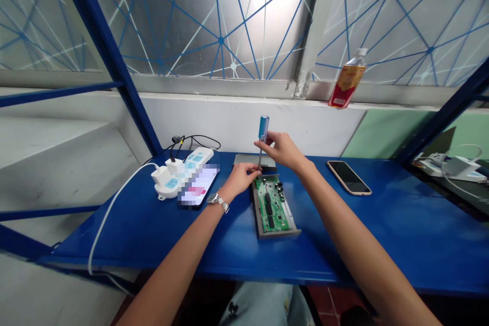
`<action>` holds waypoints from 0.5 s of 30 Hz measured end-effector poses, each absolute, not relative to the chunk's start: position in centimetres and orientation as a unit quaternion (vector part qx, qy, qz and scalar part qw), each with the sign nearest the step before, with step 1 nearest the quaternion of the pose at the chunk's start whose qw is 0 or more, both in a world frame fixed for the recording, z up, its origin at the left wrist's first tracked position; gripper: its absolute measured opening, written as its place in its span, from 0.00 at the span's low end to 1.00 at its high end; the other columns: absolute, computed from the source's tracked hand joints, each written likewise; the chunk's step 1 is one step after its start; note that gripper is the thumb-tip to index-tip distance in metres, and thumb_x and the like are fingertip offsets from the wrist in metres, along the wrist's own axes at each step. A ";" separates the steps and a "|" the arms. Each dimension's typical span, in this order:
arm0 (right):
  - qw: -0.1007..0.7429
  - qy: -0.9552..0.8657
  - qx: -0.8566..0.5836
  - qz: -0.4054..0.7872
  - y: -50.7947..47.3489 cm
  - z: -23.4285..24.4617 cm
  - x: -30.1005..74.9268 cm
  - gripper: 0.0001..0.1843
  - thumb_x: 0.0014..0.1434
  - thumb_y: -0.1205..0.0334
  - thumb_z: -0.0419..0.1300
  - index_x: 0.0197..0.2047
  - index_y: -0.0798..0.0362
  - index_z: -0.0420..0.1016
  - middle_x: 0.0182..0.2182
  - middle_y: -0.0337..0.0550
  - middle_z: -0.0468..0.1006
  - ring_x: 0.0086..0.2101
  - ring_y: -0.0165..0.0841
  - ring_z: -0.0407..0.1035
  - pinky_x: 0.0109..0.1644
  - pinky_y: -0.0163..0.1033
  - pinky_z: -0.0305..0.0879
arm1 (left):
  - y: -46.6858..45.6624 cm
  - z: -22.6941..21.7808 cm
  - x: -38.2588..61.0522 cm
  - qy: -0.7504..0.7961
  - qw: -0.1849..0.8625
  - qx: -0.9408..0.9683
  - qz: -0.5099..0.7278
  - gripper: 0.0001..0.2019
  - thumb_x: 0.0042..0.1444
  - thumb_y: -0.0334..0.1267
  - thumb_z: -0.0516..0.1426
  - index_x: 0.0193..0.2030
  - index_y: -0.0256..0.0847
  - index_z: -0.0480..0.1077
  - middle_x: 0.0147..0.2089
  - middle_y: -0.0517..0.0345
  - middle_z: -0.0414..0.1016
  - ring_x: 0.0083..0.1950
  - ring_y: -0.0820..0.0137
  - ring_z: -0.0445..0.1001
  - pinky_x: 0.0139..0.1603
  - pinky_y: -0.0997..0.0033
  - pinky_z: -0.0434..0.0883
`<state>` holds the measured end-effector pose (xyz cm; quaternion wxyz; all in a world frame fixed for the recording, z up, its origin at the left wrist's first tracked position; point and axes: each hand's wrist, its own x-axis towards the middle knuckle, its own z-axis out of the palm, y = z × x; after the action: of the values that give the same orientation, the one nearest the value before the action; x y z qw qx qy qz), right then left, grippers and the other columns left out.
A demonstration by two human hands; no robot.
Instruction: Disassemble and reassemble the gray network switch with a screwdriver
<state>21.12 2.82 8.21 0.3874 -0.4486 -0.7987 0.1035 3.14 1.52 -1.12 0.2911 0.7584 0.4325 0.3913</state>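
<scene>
A screwdriver (263, 128) with a blue, see-through handle stands nearly upright. My right hand (281, 147) is closed on it, thumb and fingers around the lower handle and upper shaft. My left hand (241, 179), wearing a metal-band watch (218, 201), pinches its fingers close to the screwdriver's tip; what lies between them is too small to make out. Both hands are at the far end of an opened metal case holding a green circuit board (272, 205). Just behind it lies a flat grey metal cover (248, 159), partly hidden by my hands.
Left of the case are a lit phone (198, 188) and a white power strip (200, 155) with plugs and cables. Another phone (349, 177) lies to the right on the blue table (344, 234). A drink bottle (347, 80) stands on the window ledge.
</scene>
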 end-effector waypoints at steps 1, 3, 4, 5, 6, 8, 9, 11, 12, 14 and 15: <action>0.385 -0.802 -0.445 0.104 2.9 8.2 21.2 0.18 0.64 0.47 0.60 0.29 0.52 0.69 0.26 0.41 0.76 0.27 0.31 0.64 0.33 0.38 0.55 | 1.7 -1.0 3.1 0.429 0.293 0.765 0.379 0.08 0.59 0.36 0.60 0.40 0.39 0.82 0.40 0.52 0.86 0.44 0.60 0.83 0.51 0.63 0.76; 0.380 -0.809 -0.436 0.109 2.9 8.3 21.4 0.17 0.64 0.49 0.60 0.30 0.52 0.70 0.27 0.41 0.75 0.26 0.31 0.63 0.33 0.38 0.55 | 1.8 -1.1 3.1 0.428 0.294 0.765 0.382 0.08 0.59 0.36 0.60 0.40 0.38 0.82 0.40 0.52 0.86 0.43 0.61 0.83 0.50 0.64 0.75; 0.376 -0.813 -0.430 0.113 2.9 8.4 21.5 0.16 0.64 0.50 0.60 0.31 0.52 0.70 0.27 0.40 0.75 0.26 0.30 0.63 0.32 0.38 0.54 | 1.8 -1.3 3.2 0.430 0.293 0.758 0.394 0.09 0.60 0.36 0.60 0.41 0.38 0.82 0.40 0.52 0.86 0.43 0.61 0.83 0.50 0.64 0.75; 0.373 -0.817 -0.425 0.117 2.9 8.5 21.6 0.15 0.64 0.50 0.59 0.31 0.52 0.70 0.27 0.40 0.75 0.26 0.30 0.63 0.32 0.37 0.54 | 1.7 -1.5 3.3 0.431 0.293 0.750 0.408 0.09 0.60 0.37 0.60 0.42 0.38 0.82 0.41 0.52 0.86 0.43 0.62 0.82 0.50 0.64 0.75; 0.370 -0.820 -0.420 0.120 2.8 8.6 21.7 0.14 0.63 0.51 0.59 0.31 0.52 0.70 0.27 0.40 0.75 0.26 0.30 0.63 0.32 0.37 0.53 | 1.6 -1.8 3.4 0.431 0.293 0.743 0.420 0.10 0.61 0.37 0.60 0.42 0.38 0.82 0.41 0.51 0.86 0.43 0.61 0.82 0.50 0.64 0.75; 0.369 -0.819 -0.424 0.113 2.5 8.6 21.8 0.13 0.62 0.52 0.59 0.30 0.52 0.70 0.28 0.40 0.76 0.26 0.30 0.63 0.32 0.37 0.54 | 1.5 -2.4 3.5 0.432 0.290 0.736 0.433 0.10 0.60 0.38 0.61 0.43 0.38 0.82 0.42 0.51 0.86 0.44 0.61 0.82 0.49 0.64 0.76; 0.371 -0.814 -0.434 0.104 2.4 8.6 21.7 0.14 0.62 0.52 0.60 0.29 0.52 0.70 0.27 0.40 0.77 0.26 0.30 0.63 0.33 0.38 0.54 | 1.4 -2.5 3.5 0.433 0.287 0.735 0.436 0.10 0.60 0.39 0.61 0.43 0.38 0.82 0.42 0.51 0.86 0.44 0.61 0.82 0.49 0.64 0.76; 0.383 -0.794 -0.465 0.083 2.1 8.6 21.5 0.18 0.60 0.48 0.63 0.27 0.52 0.70 0.25 0.40 0.76 0.25 0.30 0.63 0.32 0.38 0.53 | 1.3 -2.7 3.5 0.436 0.280 0.735 0.438 0.10 0.60 0.39 0.62 0.43 0.39 0.83 0.42 0.51 0.86 0.44 0.61 0.82 0.49 0.64 0.76; 0.391 -0.781 -0.480 0.074 2.0 8.5 21.2 0.20 0.59 0.45 0.64 0.26 0.51 0.69 0.23 0.40 0.75 0.25 0.30 0.63 0.32 0.38 0.53 | 1.2 -2.7 3.5 0.438 0.277 0.734 0.440 0.10 0.60 0.39 0.62 0.43 0.39 0.83 0.42 0.51 0.86 0.44 0.61 0.83 0.49 0.64 0.76; 0.405 -0.764 -0.498 0.064 1.9 8.3 20.8 0.24 0.57 0.41 0.66 0.24 0.51 0.67 0.21 0.39 0.73 0.24 0.30 0.61 0.30 0.39 0.51 | 1.1 -2.6 3.5 0.439 0.274 0.732 0.443 0.09 0.61 0.38 0.61 0.43 0.39 0.83 0.43 0.51 0.86 0.45 0.61 0.83 0.50 0.64 0.76; 0.410 -0.759 -0.502 0.062 1.8 8.2 20.5 0.24 0.58 0.41 0.65 0.23 0.51 0.67 0.20 0.39 0.72 0.23 0.30 0.61 0.30 0.39 0.51 | 1.1 -2.6 3.6 0.440 0.274 0.730 0.444 0.09 0.61 0.38 0.61 0.43 0.38 0.83 0.44 0.51 0.86 0.45 0.60 0.83 0.51 0.63 0.76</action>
<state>20.53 1.84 8.23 0.4097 -0.5019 -0.7593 0.0616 3.56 1.07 -2.57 0.2743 0.7305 0.4401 0.4443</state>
